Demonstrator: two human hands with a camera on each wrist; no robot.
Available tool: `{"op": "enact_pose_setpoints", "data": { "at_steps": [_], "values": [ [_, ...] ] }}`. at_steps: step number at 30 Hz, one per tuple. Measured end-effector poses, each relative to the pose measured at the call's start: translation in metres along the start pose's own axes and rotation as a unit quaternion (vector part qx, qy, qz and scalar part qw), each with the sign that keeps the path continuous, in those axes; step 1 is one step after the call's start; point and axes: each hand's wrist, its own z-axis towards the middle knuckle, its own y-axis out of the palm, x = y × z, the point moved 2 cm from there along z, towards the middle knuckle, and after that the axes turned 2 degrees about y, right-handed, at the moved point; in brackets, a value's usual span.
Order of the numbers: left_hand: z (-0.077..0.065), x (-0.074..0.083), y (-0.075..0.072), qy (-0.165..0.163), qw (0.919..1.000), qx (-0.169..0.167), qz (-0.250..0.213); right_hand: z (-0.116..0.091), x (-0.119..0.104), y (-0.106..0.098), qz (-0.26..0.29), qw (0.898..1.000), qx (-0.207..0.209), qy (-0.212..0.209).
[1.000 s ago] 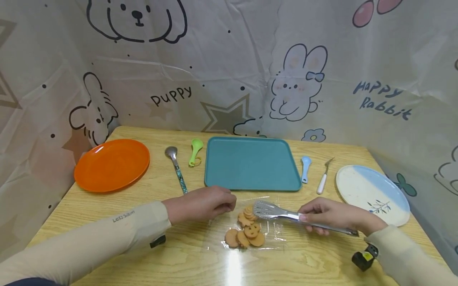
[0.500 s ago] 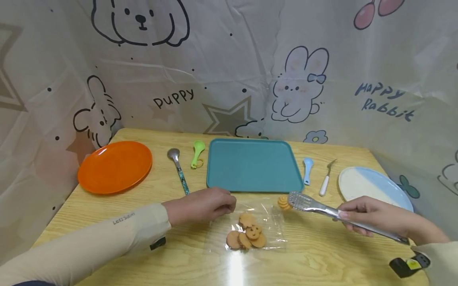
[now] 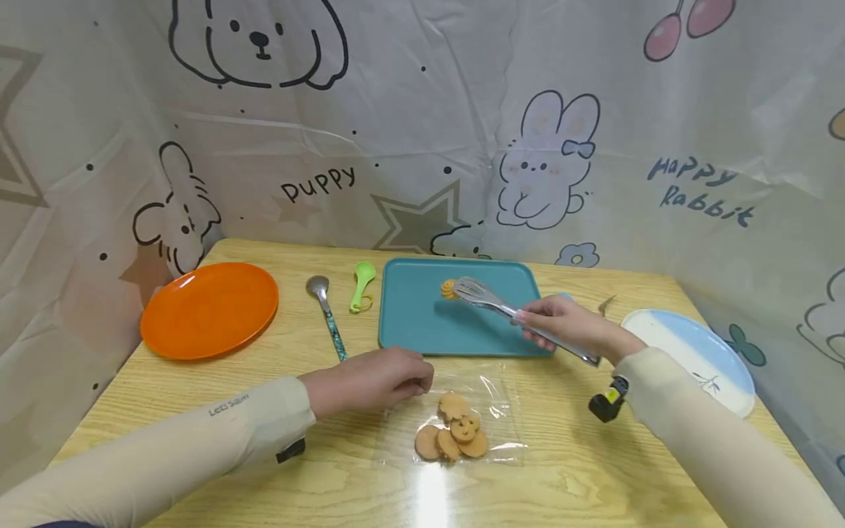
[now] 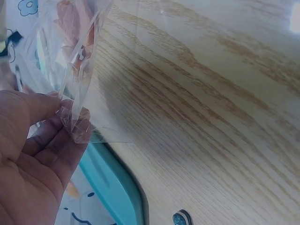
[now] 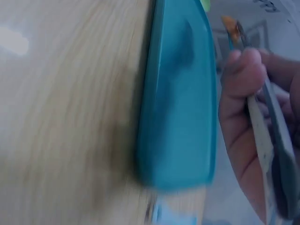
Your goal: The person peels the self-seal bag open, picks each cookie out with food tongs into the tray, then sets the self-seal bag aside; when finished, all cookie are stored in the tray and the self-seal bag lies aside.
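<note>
Held in my right hand are metal tongs, their slotted heads pinching a swirled cookie over the teal tray. The tray's shadow in the right wrist view shows beneath the raised tongs. My left hand pinches the edge of a clear plastic bag between thumb and fingers, plain in the left wrist view, where the bag's crumpled corner shows. Several round cookies, one with a smiling face, lie in the bag in front of the tray.
An orange plate stands at the left, with a patterned-handle spoon and a green measuring spoon beside the tray. At the right is a white and blue plate; my right arm partly hides it and a fork.
The tongs lifted the swirled cookie out of the bag's area, swung right, then went left and away over the tray. My left hand stayed at the bag.
</note>
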Motion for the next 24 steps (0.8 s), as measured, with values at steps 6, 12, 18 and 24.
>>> {"op": "enact_pose_setpoints", "data": {
  "at_steps": [6,12,18,24],
  "values": [
    [0.001,-0.002,0.0,0.002,1.0,-0.003,-0.002,0.052,-0.025,0.02,0.024,0.999,0.022,0.021],
    [0.004,-0.004,0.0,0.002,0.9999,-0.017,0.002,0.075,-0.029,0.031,0.044,0.998,0.036,0.039],
    [0.007,-0.006,0.001,0.008,0.9999,-0.012,-0.005,0.083,-0.029,0.033,0.049,0.997,0.024,0.047],
    [0.004,-0.007,0.003,-0.003,0.9998,-0.016,-0.009,0.082,-0.033,0.033,0.025,0.998,0.002,0.05]
  ]
}}
